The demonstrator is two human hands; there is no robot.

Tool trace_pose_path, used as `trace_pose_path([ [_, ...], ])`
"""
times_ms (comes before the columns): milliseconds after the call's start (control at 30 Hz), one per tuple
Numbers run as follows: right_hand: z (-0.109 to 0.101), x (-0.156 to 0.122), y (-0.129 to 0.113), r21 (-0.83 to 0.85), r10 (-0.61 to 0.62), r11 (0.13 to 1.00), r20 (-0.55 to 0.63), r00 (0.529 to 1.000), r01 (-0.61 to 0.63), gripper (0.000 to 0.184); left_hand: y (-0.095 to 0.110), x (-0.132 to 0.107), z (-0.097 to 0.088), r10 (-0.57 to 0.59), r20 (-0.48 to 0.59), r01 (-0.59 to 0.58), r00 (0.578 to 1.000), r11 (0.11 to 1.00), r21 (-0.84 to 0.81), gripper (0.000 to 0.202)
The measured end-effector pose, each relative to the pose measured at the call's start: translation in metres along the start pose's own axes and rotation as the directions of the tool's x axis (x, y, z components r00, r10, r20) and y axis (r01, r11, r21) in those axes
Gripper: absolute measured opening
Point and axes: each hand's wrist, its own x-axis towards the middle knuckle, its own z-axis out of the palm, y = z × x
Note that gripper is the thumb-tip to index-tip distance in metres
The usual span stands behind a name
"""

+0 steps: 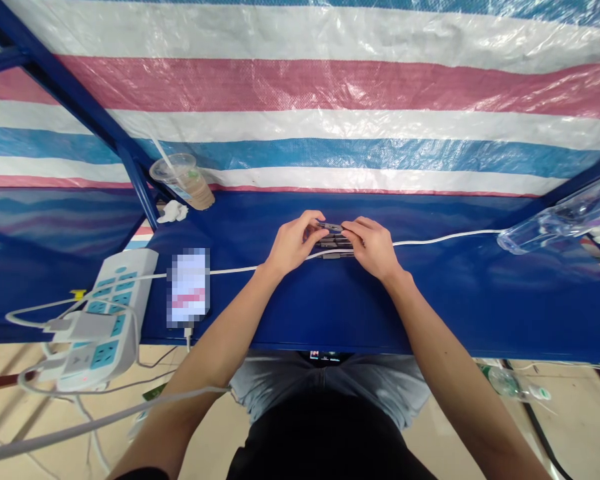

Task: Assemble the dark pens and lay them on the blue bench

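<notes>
My left hand [293, 245] and my right hand [374, 245] face each other over the middle of the blue table. Between their fingertips is a small, flat dark grey piece [331, 227], gripped at both ends. Its exact kind is too small to make out. Just below it lie several similar dark pieces [330, 243], close together and partly covered by my fingers. A white cable [425, 241] runs across the table, passing over these pieces and by both hands.
A blue table [305, 313] carries a phone [189, 287], a white power strip [143, 273] with plugs, a crumpled tissue [173, 211] and a plastic drink cup [197, 190] with a straw. At right lies a clear bottle [540, 227]. Striped sheeting [310, 83] hangs behind.
</notes>
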Motion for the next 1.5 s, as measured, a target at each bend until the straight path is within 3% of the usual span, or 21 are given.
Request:
trace_pose_path([
  [100, -0.0002, -0.0003, 0.0007, -0.009, -0.003, 1.000, 0.002, 1.000, 0.003, 0.036, -0.0029, 0.0001, 0.0016, 0.023, -0.010, -0.023, 1.000, 1.000, -0.009, 0.016],
  [333, 0.0010, -0.0009, 0.0020, 0.002, -0.021, 1.000, 0.023, 0.999, 0.021, 0.036, -0.0009, 0.0023, 0.0005, -0.006, -0.018, 0.006, 1.000, 1.000, -0.019, 0.019],
  [633, 0.0013, -0.0009, 0.0016, 0.026, -0.034, 0.999, 0.030, 0.999, 0.034, 0.032, -0.0001, 0.0032, -0.0031, -0.018, -0.015, 0.019, 1.000, 0.999, 0.044, 0.052],
  [767, 0.0035, -0.0020, 0.0043, 0.036, -0.019, 0.999, -0.013, 1.000, 0.019, 0.034, -0.0026, 0.0021, -0.0023, -0.001, -0.026, 0.001, 1.000, 1.000, -0.023, 0.032],
  [933, 0.0071, -0.0029, 0.0094, 0.034, -0.017, 0.999, -0.042, 0.999, 0.018, 0.034, -0.0075, 0.0033, 0.0030, 0.048, -0.017, -0.048, 0.999, 0.999, 0.000, 0.023],
  [1133, 0.0096, -0.0032, 0.0090, 0.039, -0.016, 0.999, -0.042, 0.999, 0.017, 0.030, -0.0028, 0.0033, -0.0017, 0.008, 0.022, -0.009, 1.000, 0.999, 0.034, 0.047],
  [1300, 0.0091, -0.0034, 0.0084, 0.058, 0.000, 0.998, -0.047, 0.999, 0.003, 0.035, -0.0042, 0.0031, -0.0010, 0.037, 0.032, -0.037, 0.999, 0.999, 0.014, 0.036],
  [1500, 0.0083, -0.0027, 0.0089, 0.087, -0.001, 0.996, -0.049, 0.999, 0.005, 0.035, -0.0089, 0.0029, 0.0024, 0.094, 0.060, -0.097, 0.994, 0.995, 0.039, 0.039],
])
